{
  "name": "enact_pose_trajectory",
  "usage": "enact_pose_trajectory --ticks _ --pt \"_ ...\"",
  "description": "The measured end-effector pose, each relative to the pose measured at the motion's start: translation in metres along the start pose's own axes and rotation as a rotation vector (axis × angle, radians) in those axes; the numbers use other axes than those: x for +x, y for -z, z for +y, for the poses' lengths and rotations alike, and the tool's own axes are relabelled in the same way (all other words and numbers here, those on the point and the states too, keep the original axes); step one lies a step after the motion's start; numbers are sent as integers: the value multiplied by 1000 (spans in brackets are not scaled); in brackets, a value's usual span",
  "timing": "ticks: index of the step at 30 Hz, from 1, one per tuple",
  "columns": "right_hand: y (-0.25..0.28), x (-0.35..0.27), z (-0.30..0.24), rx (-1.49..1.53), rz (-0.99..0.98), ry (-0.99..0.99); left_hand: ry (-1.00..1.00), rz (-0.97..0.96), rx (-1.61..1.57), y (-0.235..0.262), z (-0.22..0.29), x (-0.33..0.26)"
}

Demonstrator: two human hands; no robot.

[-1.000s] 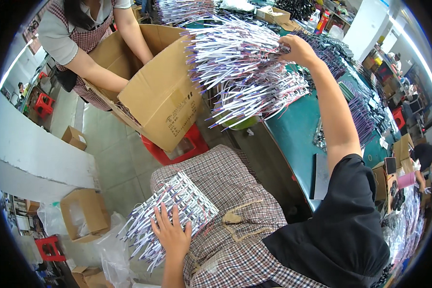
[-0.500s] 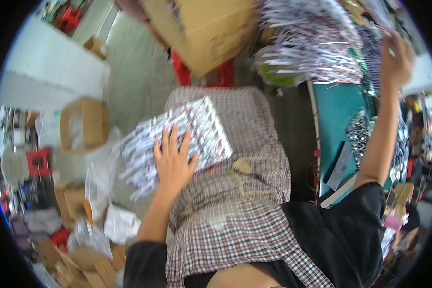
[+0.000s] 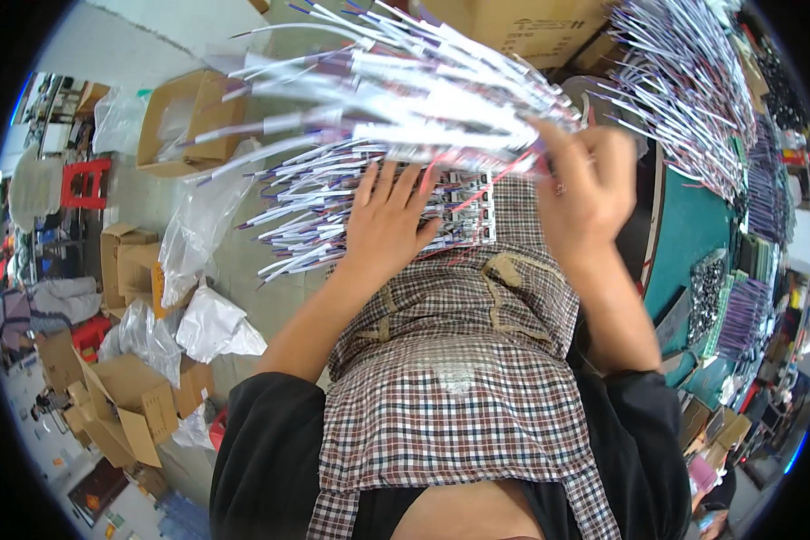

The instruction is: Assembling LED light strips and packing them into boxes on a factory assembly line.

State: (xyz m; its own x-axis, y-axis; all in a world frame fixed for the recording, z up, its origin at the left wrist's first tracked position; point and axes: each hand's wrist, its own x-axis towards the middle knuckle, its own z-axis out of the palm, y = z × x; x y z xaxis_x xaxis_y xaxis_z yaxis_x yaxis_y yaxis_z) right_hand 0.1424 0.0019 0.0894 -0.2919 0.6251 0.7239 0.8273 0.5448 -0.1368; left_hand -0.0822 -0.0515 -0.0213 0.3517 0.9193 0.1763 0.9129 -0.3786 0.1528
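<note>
On my lap, over a checked apron [image 3: 477,405], lies a panel of small white connectors [image 3: 470,211] with rows of short white and purple wires pointing left. My left hand [image 3: 385,220] rests flat on it with fingers spread. My right hand [image 3: 589,193] is closed at the right end of another wired panel [image 3: 432,112], raised just above and beyond the first. Its wires, white with purple tips and some red, fan out to the left, blurred by motion. The hand hides part of the gripped edge.
A teal-topped table [image 3: 684,216] at right bears a big heap of similar wires [image 3: 684,90] and dark bundles. A large carton [image 3: 540,27] stands ahead. On the floor at left are open cardboard boxes [image 3: 121,405], plastic bags [image 3: 216,324] and a red stool [image 3: 85,183].
My right hand has come from the far-right heap to above my lap, bringing a wired panel. My left hand stays flat on the lap panel. The view has shifted.
</note>
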Motion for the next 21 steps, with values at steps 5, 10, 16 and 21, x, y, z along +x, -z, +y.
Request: enact_pose_trajectory --ticks 5,10,16,21 --pt "-58 -72 -43 255 -163 15 -73 213 -28 -1 -2 -9" --pt "-68 -85 -42 361 -249 107 52 -102 -658 -39 -16 -48" --pt "-63 -100 -46 366 -242 95 -143 -2 -366 1 0 -34" --pt "-60 -101 -55 391 -318 91 -30 -527 -360 24 10 -54"
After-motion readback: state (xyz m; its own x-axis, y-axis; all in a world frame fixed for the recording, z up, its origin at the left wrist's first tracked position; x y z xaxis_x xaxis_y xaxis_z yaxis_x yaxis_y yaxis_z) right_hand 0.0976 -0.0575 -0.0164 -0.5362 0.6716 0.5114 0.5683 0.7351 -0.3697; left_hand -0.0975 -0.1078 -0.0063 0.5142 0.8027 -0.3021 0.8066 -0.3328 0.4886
